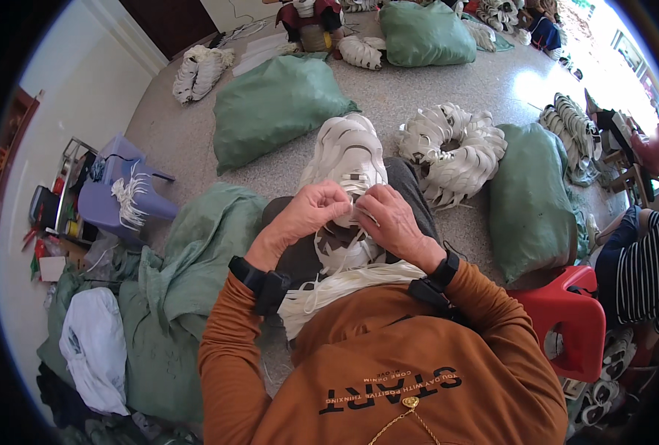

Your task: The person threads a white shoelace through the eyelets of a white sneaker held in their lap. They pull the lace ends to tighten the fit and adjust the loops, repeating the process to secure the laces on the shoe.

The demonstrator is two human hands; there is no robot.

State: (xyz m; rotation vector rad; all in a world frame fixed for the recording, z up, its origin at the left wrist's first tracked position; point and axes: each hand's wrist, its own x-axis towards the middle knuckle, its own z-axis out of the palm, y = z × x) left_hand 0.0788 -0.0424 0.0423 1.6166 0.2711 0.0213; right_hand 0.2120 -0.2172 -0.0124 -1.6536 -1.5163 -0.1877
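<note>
A long stack of white shoe uppers (346, 159) runs along my lap and out over the knee. My left hand (309, 213) and my right hand (389, 219) meet over the nearest upper, fingers pinched on it and on a thin white lace. A bundle of white laces (344, 285) lies across my lap just below the wrists. Both wrists wear black bands over orange sleeves.
A ring-shaped pile of white uppers (454, 152) lies on the speckled floor ahead right. Green sacks (274, 107) (530, 200) (426, 33) sit around. A purple plastic stool (118, 196) with laces stands left, a red stool (567, 319) right. Another person (641, 259) sits at the right.
</note>
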